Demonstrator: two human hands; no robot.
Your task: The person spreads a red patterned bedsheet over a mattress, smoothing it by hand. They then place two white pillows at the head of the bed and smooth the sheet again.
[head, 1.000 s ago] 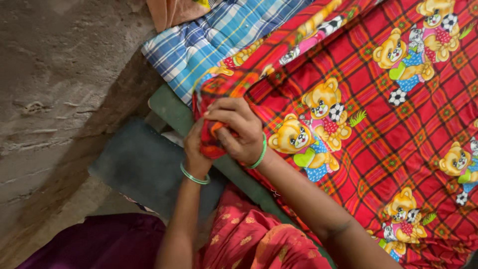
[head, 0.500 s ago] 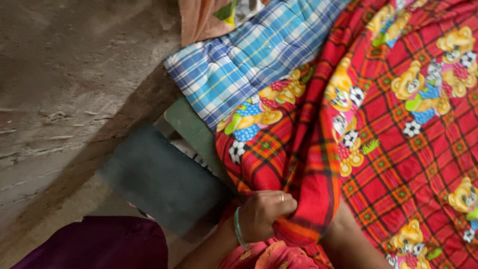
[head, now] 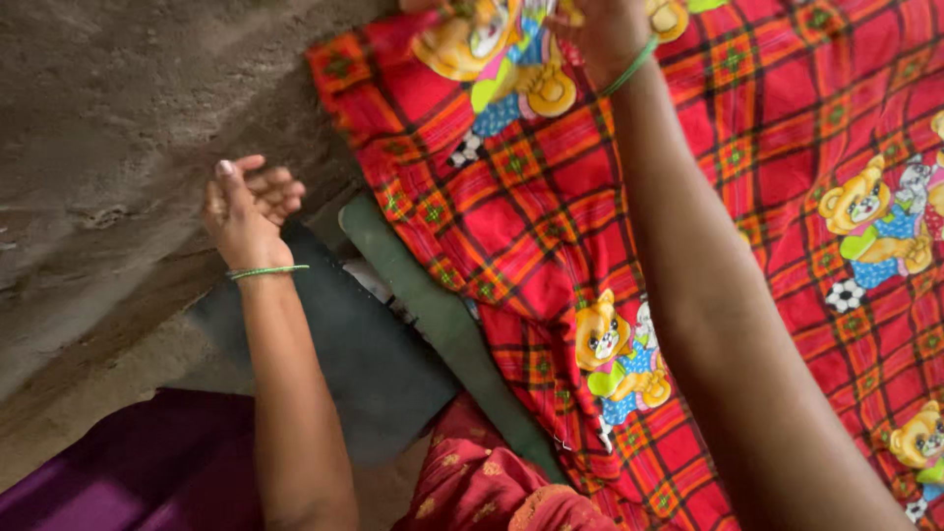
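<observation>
Right hand (head: 605, 29) up at the top edge, pinching a fold of the red checked bedsheet (head: 629, 246) spread across the bed. Left hand (head: 246, 211) off the cloth, empty, fingers loosely curled over the grey floor (head: 108, 108), green bangle (head: 265, 271) at the wrist.

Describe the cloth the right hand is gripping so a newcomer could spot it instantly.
Right of the bare grey floor lies a big red plaid bedsheet over a dark green edge. The right hand grips its top fold. Cartoon teddy bears with footballs set it apart.
</observation>
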